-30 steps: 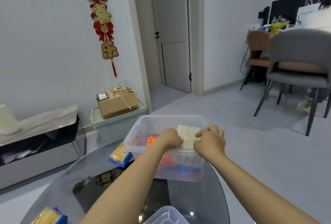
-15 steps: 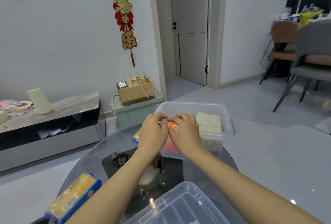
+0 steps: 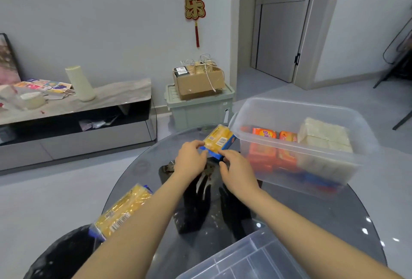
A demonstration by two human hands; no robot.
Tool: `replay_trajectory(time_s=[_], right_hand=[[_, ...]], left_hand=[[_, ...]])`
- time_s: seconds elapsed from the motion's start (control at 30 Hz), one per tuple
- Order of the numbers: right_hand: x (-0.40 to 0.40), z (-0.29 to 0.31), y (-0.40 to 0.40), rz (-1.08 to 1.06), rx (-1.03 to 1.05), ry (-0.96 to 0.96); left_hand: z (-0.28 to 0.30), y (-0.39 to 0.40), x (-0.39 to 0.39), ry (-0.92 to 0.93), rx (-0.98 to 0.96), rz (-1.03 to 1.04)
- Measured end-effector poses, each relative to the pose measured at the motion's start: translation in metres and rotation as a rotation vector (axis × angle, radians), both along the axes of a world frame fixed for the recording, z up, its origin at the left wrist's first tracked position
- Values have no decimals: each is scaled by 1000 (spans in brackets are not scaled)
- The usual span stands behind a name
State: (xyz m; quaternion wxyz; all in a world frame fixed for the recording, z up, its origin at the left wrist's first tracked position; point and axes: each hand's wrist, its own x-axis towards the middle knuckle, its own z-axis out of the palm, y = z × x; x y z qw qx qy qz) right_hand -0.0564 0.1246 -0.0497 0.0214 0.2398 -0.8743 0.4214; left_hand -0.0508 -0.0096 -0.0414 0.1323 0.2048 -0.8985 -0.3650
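Observation:
A yellow-and-blue snack packet [image 3: 218, 140] lies on the round glass table [image 3: 289, 211], just left of a clear plastic bin [image 3: 278, 111]. My left hand [image 3: 190, 159] pinches the packet's near left edge, and my right hand [image 3: 236, 170] grips its near right corner. The bin holds orange packets [image 3: 264, 133] and a pale white block [image 3: 323, 132]. A second yellow-and-blue packet [image 3: 123, 210] lies at the table's left edge.
A clear bin lid [image 3: 249, 258] lies at the near edge of the table. Beyond the table stand a grey low cabinet [image 3: 78, 122], a green crate [image 3: 198, 109] with a cardboard box [image 3: 198, 80] on it, and a closed door [image 3: 281, 22].
Both hands left the inside of the bin and moved left to the yellow-and-blue packet beside it, taking hold of it. The view swung left and down.

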Motion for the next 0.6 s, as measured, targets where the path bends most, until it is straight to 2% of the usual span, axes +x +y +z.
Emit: replay_trajectory(time_s=[0.17,0.33,0.6], right_hand=[[-17,-23,-15,13,51,-158],[-30,-32,-22,-30,-21,-361],[-20,-28,-18,-55,-140,-406]], left_hand=[[-17,-3,-38,36,63,-110],[-29,-4,-54,47,69,-89],[-29,-13,-37,-127,22,54]])
